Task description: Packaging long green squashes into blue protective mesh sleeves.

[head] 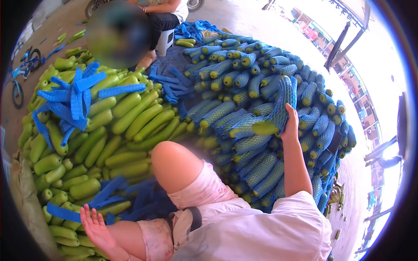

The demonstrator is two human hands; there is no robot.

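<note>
My right hand (290, 125) grips a long green gourd in a blue foam net sleeve (283, 101), over a big stack of gourds sleeved the same way (261, 169). The held gourd's bare green end sticks out at the lower left. At the lower left my left hand (98, 228) is spread, palm up, with nothing in it. Close to its fingers lies a flat blue foam net sleeve (63, 212). Bare green gourds (130, 163) are heaped on the left, and a bunch of flat blue sleeves (76, 98) rests on top of them.
Another person (163, 13) sits on a white plastic stool (165, 41) beyond the heap. More loose blue sleeves (169, 83) lie between the heap and the stack. A blue bicycle (24, 70) stands at the far left. My bent knee (174, 163) rises between the two piles.
</note>
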